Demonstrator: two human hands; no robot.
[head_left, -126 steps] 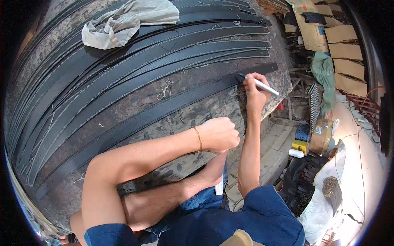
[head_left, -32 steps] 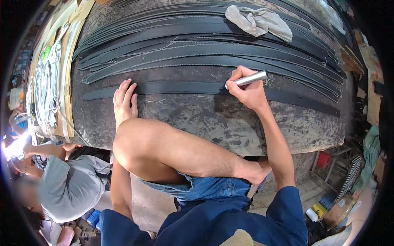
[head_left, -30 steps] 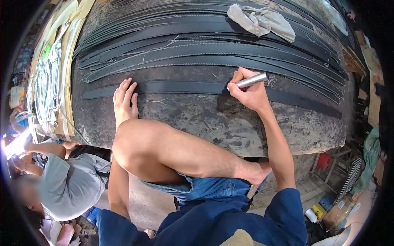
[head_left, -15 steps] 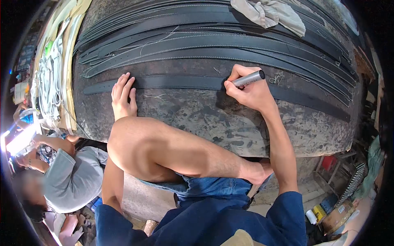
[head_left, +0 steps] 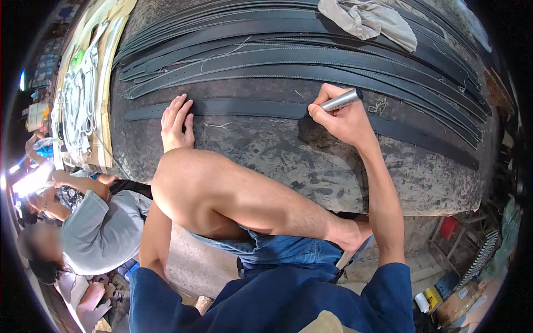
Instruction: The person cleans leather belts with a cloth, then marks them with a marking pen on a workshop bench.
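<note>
A black leather belt strap lies lengthwise across the dark, worn work surface. My left hand rests on it near its left end, fingers stretched out flat and holding nothing. A silver marker pen with a black end is gripped in my right hand. Its tip is hidden by my fingers, at the strap's near-middle stretch. Beyond the strap, several more black straps with pale edge stitching lie side by side.
A crumpled pale cloth lies on the far straps. White straps are piled at the left. My bent knee is close to the surface's near edge. A co-worker in a grey shirt sits at the left. Loose thread lies near my right hand.
The whole view has shifted, so the left side of the scene appears further right. Both hands stay at about the same places on the strap, the right still gripping the marker pen.
</note>
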